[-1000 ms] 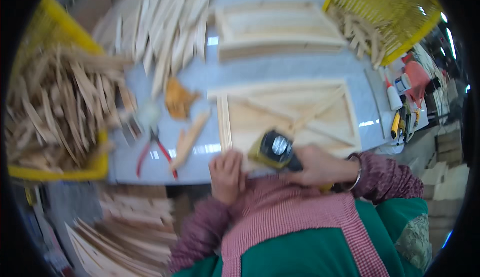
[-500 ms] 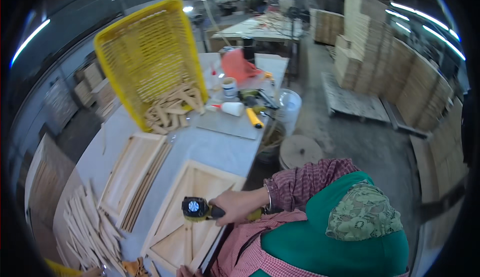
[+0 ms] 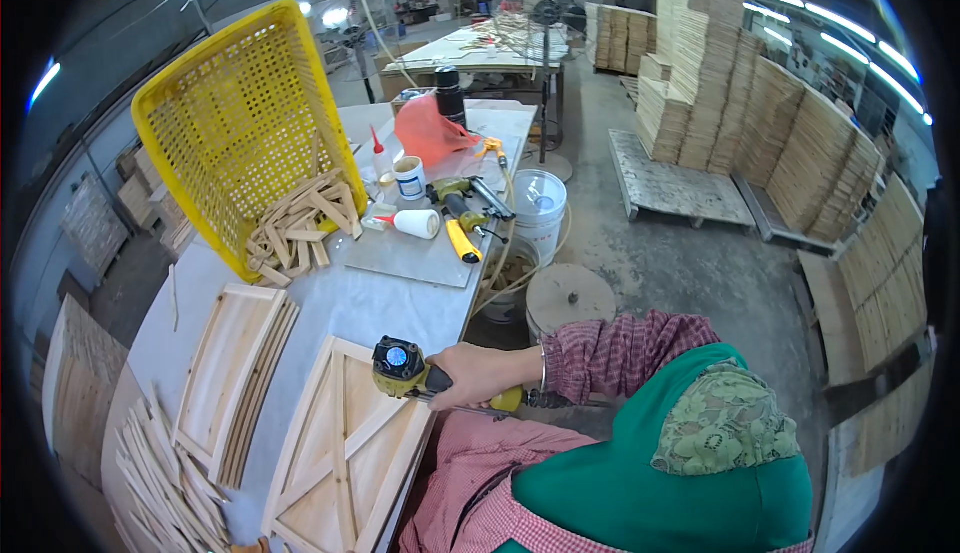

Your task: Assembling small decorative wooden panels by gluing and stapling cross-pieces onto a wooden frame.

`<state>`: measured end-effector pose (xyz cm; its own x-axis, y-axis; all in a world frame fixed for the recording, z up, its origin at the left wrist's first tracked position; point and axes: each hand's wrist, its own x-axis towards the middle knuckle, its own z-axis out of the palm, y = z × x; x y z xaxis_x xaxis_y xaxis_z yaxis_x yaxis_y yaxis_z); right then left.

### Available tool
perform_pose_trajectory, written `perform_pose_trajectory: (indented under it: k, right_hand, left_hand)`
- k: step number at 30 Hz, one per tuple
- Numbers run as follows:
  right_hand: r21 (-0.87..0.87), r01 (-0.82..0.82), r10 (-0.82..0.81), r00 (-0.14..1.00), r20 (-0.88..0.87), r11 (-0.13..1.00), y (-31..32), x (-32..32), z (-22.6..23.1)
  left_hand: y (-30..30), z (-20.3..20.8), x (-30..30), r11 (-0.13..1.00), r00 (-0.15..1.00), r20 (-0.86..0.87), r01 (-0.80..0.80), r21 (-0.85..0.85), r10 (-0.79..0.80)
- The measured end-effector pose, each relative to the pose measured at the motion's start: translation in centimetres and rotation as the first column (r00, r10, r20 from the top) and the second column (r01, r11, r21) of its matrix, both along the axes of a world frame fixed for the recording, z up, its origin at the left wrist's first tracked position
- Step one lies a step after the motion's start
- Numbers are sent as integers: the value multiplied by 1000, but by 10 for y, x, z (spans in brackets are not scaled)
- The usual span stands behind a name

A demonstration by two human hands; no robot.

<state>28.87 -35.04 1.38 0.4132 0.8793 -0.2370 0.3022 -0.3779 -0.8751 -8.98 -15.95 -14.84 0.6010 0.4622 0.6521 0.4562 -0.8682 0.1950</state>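
While the right grip [image 3: 480,373] is closed around the dark handle [image 3: 437,379] of a yellow-green power tool [image 3: 400,386], the left grip is outside the view; its state cannot be determined. The tool is positioned over the end of a braced wooden panel [image 3: 343,453] nearer the grey plate [image 3: 415,261]. Contact between the tool and the wood cannot be confirmed from this angle. The panel lies flat on the surface [image 3: 375,305], along its edge, beside a stack of similar frames [image 3: 235,383].

Handling, as judged from appearance:

- Power tool: rigid and probably fairly heavy, with the weight toward the head. Take hold fully around the handle; keep fingers clear of the head.
- Wooden panel: probably light and stiff, with low risk of slipping from a dry hand. The thin crossed braces are likely its most fragile part. Take hold by the outer rails, preferably at opposite sides; do not lift by the braces.
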Motion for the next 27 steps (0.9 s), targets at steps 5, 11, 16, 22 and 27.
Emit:
perform_pose_trajectory:
  k: [5, 11, 16, 22, 27]
  right_hand:
    - [-10, -8, 8, 999, -31, 1000, 8, 14, -6]
    - [-69, -12, 8, 998, -65, 998, 10, 33, -10]
    - [-53, 35, -40, 995, -93, 998, 11, 41, -14]
    - [-39, 108, -112, 986, -124, 993, 13, 35, -17]
    - [-141, 41, -70, 976, -208, 989, 24, 37, -19]
  left_hand:
    - [1, -9, -8, 984, 1000, 1, -26, -174, 27]
    - [22, 4, 1, 899, 998, -57, -46, -435, 24]
    - [50, 42, 69, 987, 987, -161, -16, -161, -10]
    - [70, 35, 110, 967, 978, -125, 141, -211, -170]
    - [70, 21, 114, 937, 976, -161, 86, -339, -148]
